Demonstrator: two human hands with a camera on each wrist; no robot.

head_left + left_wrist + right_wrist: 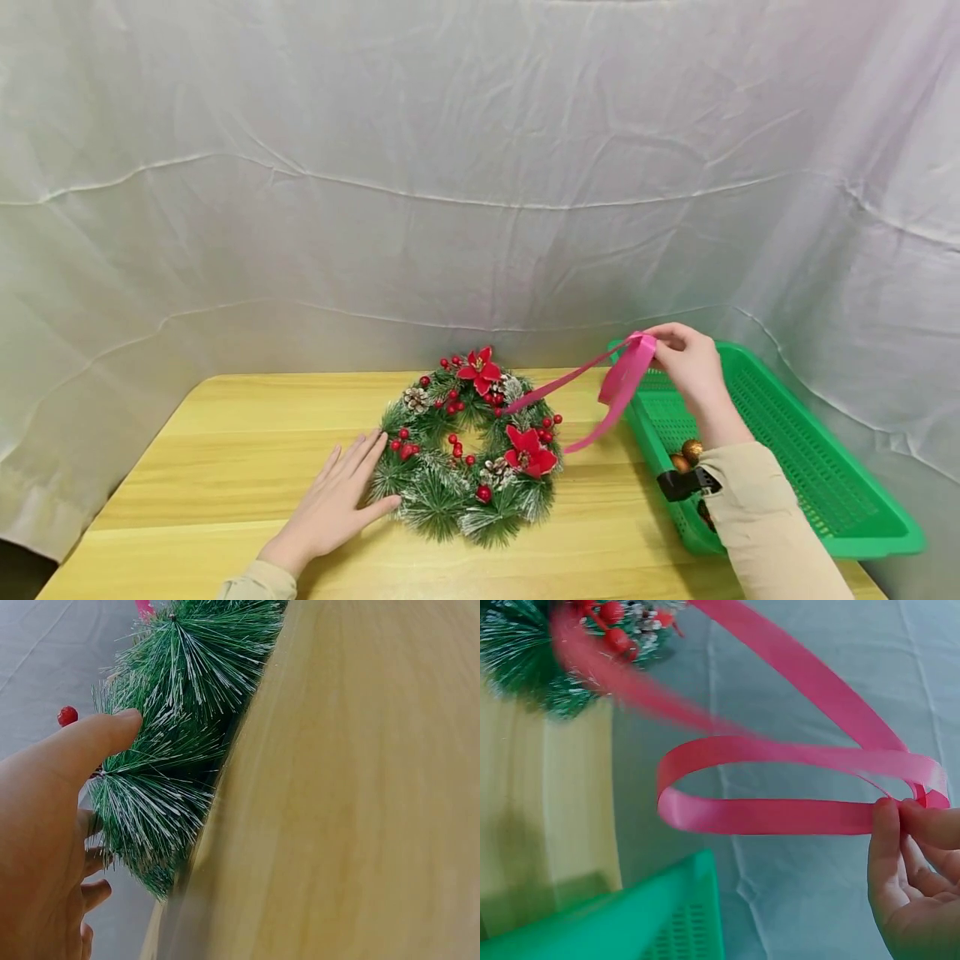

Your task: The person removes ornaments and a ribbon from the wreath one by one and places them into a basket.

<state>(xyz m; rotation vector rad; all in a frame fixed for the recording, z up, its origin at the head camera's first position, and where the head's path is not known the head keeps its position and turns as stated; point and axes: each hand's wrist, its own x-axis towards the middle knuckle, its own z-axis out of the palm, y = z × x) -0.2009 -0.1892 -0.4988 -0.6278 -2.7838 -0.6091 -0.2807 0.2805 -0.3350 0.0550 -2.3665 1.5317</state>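
A green wreath with frosted needles, red flowers, berries and pine cones lies on the table. My left hand rests at its left side, fingers straight and thumb on the needles; in the left wrist view the thumb lies over the greenery. Up at the right, over the basket's back left corner, my right hand pinches a pink ribbon between thumb and fingers. The ribbon hangs in a loop, with two tails stretching toward the wreath; one tail overlaps the wreath in the head view.
A green plastic basket stands at the table's right side, with several bronze balls inside. The wooden table reaches back to a grey cloth curtain. A black wrist strap mount sits on the right sleeve.
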